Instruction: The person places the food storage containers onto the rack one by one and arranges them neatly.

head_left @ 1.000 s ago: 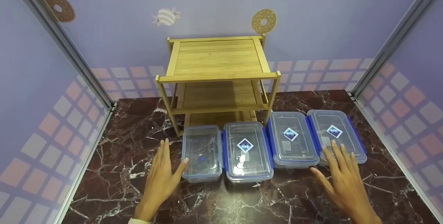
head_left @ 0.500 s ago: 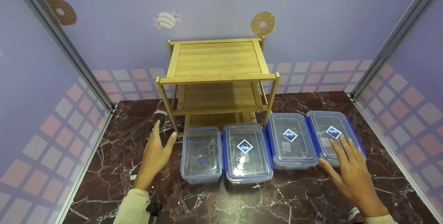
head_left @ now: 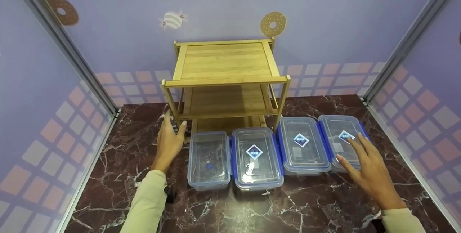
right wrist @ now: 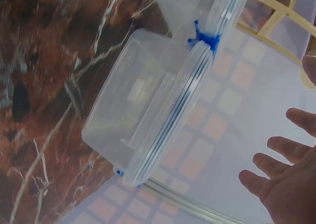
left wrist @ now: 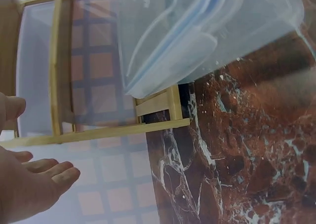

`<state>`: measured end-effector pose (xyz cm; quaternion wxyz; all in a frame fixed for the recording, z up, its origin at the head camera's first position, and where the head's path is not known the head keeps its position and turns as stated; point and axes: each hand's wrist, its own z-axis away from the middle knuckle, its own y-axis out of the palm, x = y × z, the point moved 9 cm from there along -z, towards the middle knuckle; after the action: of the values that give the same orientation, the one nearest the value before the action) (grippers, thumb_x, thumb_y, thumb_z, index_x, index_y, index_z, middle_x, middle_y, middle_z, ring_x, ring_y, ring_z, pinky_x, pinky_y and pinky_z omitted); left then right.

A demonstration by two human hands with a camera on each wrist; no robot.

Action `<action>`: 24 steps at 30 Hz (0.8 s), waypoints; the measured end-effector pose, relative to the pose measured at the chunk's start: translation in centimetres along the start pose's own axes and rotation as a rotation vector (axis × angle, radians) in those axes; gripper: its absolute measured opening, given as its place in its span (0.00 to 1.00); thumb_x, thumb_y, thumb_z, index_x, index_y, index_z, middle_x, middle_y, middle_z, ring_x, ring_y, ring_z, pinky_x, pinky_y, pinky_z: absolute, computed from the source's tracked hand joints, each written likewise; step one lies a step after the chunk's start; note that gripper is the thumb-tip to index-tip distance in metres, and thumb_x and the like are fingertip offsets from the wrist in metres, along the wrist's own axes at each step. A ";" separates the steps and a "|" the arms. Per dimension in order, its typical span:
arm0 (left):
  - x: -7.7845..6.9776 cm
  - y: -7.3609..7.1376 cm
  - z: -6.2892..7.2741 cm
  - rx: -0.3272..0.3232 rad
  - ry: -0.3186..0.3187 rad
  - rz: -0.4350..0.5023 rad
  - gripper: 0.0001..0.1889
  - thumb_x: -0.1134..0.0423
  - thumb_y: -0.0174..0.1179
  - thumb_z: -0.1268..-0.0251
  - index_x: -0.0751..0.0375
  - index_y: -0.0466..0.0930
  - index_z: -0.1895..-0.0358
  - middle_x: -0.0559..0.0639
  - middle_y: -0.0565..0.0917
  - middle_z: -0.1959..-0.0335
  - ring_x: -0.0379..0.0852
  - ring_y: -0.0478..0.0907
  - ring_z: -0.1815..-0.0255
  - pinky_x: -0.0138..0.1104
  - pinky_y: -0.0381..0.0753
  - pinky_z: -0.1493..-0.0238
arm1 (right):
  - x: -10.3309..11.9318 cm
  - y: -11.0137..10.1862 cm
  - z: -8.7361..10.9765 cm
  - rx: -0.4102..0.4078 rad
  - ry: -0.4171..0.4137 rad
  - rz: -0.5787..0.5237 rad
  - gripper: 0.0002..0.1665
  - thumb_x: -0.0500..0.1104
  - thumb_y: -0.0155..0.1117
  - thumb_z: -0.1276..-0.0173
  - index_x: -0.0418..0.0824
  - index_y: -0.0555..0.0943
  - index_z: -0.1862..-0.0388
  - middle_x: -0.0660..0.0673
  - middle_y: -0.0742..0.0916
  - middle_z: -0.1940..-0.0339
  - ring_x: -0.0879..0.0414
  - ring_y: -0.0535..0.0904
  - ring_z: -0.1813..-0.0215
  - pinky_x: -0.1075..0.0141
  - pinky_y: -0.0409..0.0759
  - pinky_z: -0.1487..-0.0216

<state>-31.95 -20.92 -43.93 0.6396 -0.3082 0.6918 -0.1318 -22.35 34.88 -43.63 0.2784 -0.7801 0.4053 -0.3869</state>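
Three-tier wooden shelf (head_left: 223, 63); patterned wall (head_left: 223, 2) behind; two of four plastic containers (head_left: 266, 170) before lowest tier. Left hand (head_left: 169, 142) by shelf, right hand (head_left: 372, 173) over rightmost container (head_left: 336, 126): spread, empty.

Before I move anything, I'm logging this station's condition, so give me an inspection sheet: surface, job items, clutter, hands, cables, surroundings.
Surface: dark red marbled top with pale veins.
Job items: wooden rack; leftmost box, clear, no diamond label seen; second box, third box and rightmost box, clear, blue-clipped, diamond-labelled.
Clutter: nothing seen.
Left hand: open beside the rack's front left leg, holding nothing; contact unclear.
Right hand: open over the rightmost box, holding nothing.
Cables: nothing seen.
Surroundings: lilac walls with doughnut and tile prints.
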 end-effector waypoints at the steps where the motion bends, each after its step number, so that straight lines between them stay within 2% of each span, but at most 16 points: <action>1: -0.1 0.1 -0.3 -0.011 0.009 -0.003 0.38 0.52 0.52 0.21 0.62 0.44 0.18 0.69 0.60 0.23 0.67 0.60 0.25 0.59 0.58 0.28 | -0.2 0.0 -0.1 0.001 0.005 -0.004 0.40 0.44 0.77 0.39 0.38 0.73 0.29 0.27 0.67 0.25 0.24 0.62 0.29 0.31 0.58 0.32; 5: -0.1 0.2 -1.3 -0.040 0.023 0.011 0.39 0.53 0.52 0.21 0.62 0.43 0.18 0.68 0.62 0.24 0.66 0.65 0.29 0.58 0.63 0.31 | -1.3 0.0 -0.7 0.002 0.031 -0.021 0.40 0.43 0.78 0.40 0.40 0.74 0.29 0.25 0.68 0.27 0.23 0.62 0.30 0.27 0.60 0.37; 9: 0.0 0.1 -2.1 -0.056 0.024 0.052 0.37 0.55 0.51 0.20 0.62 0.45 0.18 0.66 0.63 0.24 0.65 0.66 0.28 0.57 0.65 0.32 | -3.2 0.2 -1.0 0.010 0.091 -0.047 0.37 0.42 0.77 0.39 0.37 0.75 0.32 0.24 0.69 0.28 0.21 0.62 0.32 0.24 0.59 0.40; 15: 0.0 -0.1 -2.8 -0.070 0.022 0.075 0.34 0.56 0.50 0.20 0.66 0.49 0.20 0.68 0.68 0.28 0.66 0.67 0.29 0.57 0.66 0.32 | -6.9 0.9 -1.8 0.048 0.187 -0.110 0.32 0.42 0.74 0.35 0.32 0.76 0.35 0.20 0.69 0.30 0.18 0.62 0.33 0.24 0.56 0.38; 19: -0.3 -0.1 -3.4 -0.092 0.008 0.043 0.31 0.57 0.51 0.20 0.69 0.55 0.23 0.69 0.74 0.34 0.66 0.70 0.33 0.57 0.66 0.33 | -9.2 0.9 -1.9 0.059 0.225 -0.126 0.32 0.41 0.74 0.35 0.29 0.76 0.36 0.19 0.71 0.33 0.19 0.64 0.34 0.27 0.59 0.38; 24: -0.6 -0.1 -4.0 -0.123 0.005 0.009 0.24 0.57 0.53 0.21 0.71 0.65 0.32 0.68 0.79 0.44 0.67 0.75 0.41 0.58 0.69 0.39 | -11.9 1.2 -2.0 0.105 0.294 -0.129 0.34 0.43 0.72 0.33 0.30 0.74 0.33 0.19 0.74 0.37 0.21 0.66 0.36 0.28 0.60 0.39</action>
<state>-35.74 -21.51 -42.81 0.6183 -0.3434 0.7016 -0.0869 -28.90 44.08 -47.91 0.2311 -0.7238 0.3701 -0.5346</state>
